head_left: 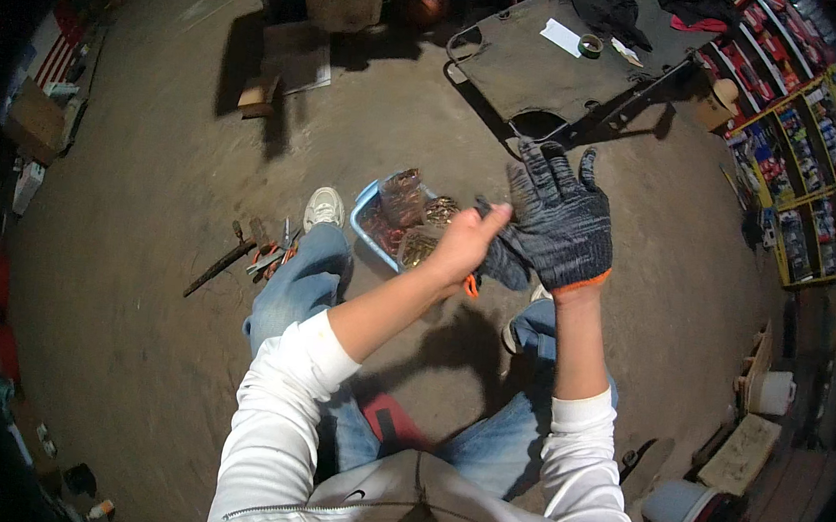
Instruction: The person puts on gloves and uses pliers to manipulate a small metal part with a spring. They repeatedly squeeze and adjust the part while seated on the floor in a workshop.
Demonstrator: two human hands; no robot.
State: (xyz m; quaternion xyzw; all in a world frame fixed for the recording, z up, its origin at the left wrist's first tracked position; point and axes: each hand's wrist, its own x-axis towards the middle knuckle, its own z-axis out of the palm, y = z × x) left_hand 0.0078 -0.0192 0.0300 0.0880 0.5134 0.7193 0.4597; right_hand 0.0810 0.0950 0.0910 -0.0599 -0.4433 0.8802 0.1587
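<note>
My right hand (pixel 565 224) wears a dark grey knit work glove with an orange cuff; its fingers are stretched out and spread. Just left of it, my bare left hand (pixel 463 245) is closed on a second grey glove (pixel 504 266), whose orange edge shows below. The two hands meet or overlap near the right thumb, and the exact contact there is hidden. Beneath them on the floor stands a light blue plastic basket (pixel 362 227) holding several clear bags of copper- and brass-coloured small parts (pixel 403 199). My left forearm passes in front of its near side.
Pliers and other hand tools (pixel 269 261) lie by my left foot beside a long dark bar (pixel 218 268). Ahead to the right stands a low dark table (pixel 541 74) with a tape roll (pixel 590 46) on it. Stocked shelves (pixel 807 184) line the right; a cardboard box (pixel 34 120) sits far left.
</note>
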